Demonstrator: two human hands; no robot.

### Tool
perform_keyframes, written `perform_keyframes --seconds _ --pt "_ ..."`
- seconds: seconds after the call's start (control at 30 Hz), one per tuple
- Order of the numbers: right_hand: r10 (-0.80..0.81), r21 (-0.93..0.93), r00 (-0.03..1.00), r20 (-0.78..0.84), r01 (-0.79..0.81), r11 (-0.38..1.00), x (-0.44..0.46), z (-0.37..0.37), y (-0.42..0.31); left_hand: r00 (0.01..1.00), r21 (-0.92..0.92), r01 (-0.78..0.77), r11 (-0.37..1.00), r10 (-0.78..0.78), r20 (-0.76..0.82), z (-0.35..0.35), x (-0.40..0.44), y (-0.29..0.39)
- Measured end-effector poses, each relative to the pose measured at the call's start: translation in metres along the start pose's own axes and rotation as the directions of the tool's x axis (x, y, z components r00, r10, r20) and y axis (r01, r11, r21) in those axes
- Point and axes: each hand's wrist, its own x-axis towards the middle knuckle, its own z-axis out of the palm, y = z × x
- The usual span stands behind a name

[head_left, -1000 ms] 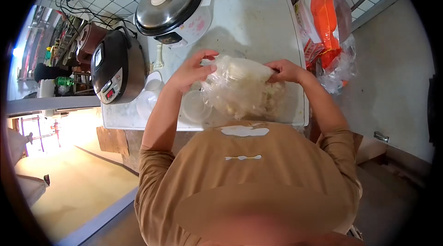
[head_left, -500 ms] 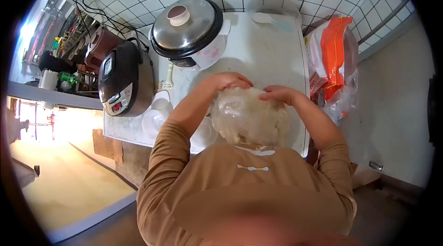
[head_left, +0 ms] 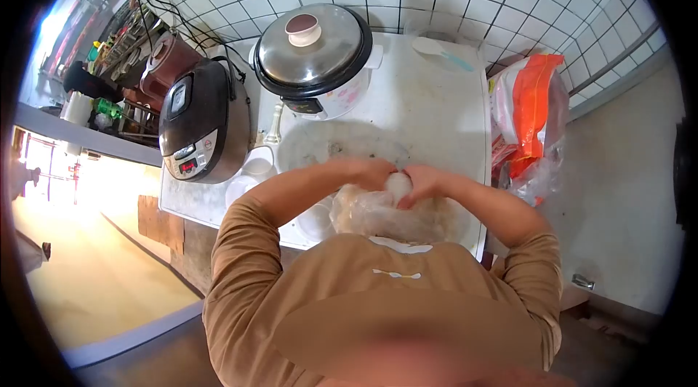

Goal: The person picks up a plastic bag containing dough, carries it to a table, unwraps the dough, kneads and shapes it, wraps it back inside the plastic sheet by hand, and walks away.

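Observation:
A clear plastic bag (head_left: 378,214) with pale contents lies on the white table (head_left: 436,111), close against the brown shirt. My left hand (head_left: 369,172) is closed on the bag's gathered top from the left. From the right, my right hand (head_left: 422,183) grips the same top, its fingers closed round it. The two hands nearly touch, with a whitish bunched part of the bag bulging between them. Clear plastic containers (head_left: 258,162) stand left of the bag, partly behind my left forearm.
A white cooker with a steel lid (head_left: 311,53) stands at the back, beside a black rice cooker (head_left: 195,122). A white spoon (head_left: 429,46) lies near the tiled wall. An orange and white bag (head_left: 533,114) hangs at the table's right edge.
Both hands have come together at the middle of the bag's top and closed on it. The bag has been drawn in and looks lower and more gathered. The view has shifted.

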Motion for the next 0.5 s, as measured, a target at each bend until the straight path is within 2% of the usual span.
perform_keyframes --seconds 0.07,0.17,0.3,0.4,0.5 --pt "-0.026 -0.014 0.999 -0.04 0.025 1.0 -0.003 0.007 -0.002 0.997 0.036 -0.022 0.999 0.024 -0.074 0.011 0.006 -0.003" --pt "-0.085 -0.075 0.987 -0.135 0.075 0.994 -0.002 0.014 0.003 0.976 0.184 -0.059 0.981 0.095 -0.194 0.016 -0.008 0.012" --pt "-0.193 -0.219 0.938 -0.289 0.132 0.967 0.0 0.029 0.007 0.969 0.173 0.006 0.985 0.037 -0.244 0.025 -0.002 0.013" --pt "-0.162 -0.281 0.933 -0.323 0.069 0.957 -0.002 0.033 0.002 0.949 0.203 0.042 0.978 0.024 -0.314 0.031 -0.003 0.013" --pt "-0.174 -0.257 0.926 -0.335 0.088 0.962 -0.006 0.03 -0.005 0.93 0.183 0.034 0.982 0.036 -0.365 0.036 0.003 0.007"
